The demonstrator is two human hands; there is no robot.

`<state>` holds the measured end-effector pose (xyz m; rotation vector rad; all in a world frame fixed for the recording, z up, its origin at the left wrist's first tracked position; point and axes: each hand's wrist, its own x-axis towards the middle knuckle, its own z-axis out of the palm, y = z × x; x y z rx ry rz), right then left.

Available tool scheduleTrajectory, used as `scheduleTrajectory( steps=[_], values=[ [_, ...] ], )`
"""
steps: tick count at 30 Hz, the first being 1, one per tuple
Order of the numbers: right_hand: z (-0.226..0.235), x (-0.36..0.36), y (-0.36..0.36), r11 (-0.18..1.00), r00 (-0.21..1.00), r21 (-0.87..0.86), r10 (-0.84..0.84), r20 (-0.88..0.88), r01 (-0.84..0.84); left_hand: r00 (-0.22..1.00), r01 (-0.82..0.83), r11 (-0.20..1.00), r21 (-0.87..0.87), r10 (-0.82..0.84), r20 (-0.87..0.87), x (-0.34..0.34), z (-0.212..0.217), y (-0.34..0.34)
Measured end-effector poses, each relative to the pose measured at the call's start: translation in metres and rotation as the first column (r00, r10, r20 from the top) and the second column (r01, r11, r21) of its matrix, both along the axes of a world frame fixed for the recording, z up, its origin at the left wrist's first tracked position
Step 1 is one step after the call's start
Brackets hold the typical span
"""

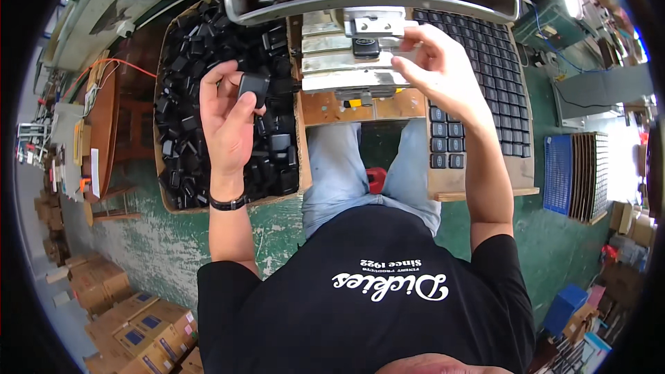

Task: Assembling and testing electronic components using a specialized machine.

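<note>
My left hand (227, 121) pinches a small black square plastic piece (255, 87) between thumb and fingers, above a carton (302, 156) heaped with loose black plastic pieces (181, 125). My right hand (447, 73) is beside the machine's metal fixture (332, 64), its thumb and fingers apart and nothing visible between them. On that fixture, under a metal block (379, 22), sits another black piece (366, 47) with an oval mark on top. The right fingertips are close to the block; whether they touch it I cannot tell.
Black pieces in neat rows (500, 86) cover much of a wooden board (478, 183) on the right. A machine housing (374, 5) overhangs the fixture. Cartons (149, 332) stand at lower left; a blue crate (558, 173) is at far right.
</note>
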<state>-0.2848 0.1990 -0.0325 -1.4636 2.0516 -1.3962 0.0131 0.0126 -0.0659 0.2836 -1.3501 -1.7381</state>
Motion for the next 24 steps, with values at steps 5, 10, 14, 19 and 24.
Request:
scheduleTrajectory(
  steps=[5,10,14,19,24],
  values=[
    [0.005,-0.002,-0.023,0.993,0.959,0.048,0.114,-0.260,-0.105,0.978,0.155,0.978,0.142,-0.172,0.117,-0.015,0.019,0.004],
    [-0.003,-0.001,-0.035,0.986,0.968,0.132,0.130,-0.216,-0.103,0.935,0.175,0.968,-0.181,-0.105,0.338,-0.069,0.026,0.010],
    [-0.011,-0.005,-0.023,0.982,0.972,-0.123,0.163,0.167,-0.144,0.940,0.221,0.926,-0.306,-0.118,0.321,-0.103,0.029,0.014],
    [-0.025,-0.023,0.041,0.921,0.970,-0.354,-0.079,0.230,0.159,0.902,0.186,0.869,-0.458,0.034,0.430,-0.130,0.027,0.015],
    [-0.079,-0.033,0.151,0.826,0.743,-0.152,-0.388,0.546,0.543,0.876,0.001,0.387,-0.922,0.445,0.187,-0.143,0.020,0.012]
  ],
)
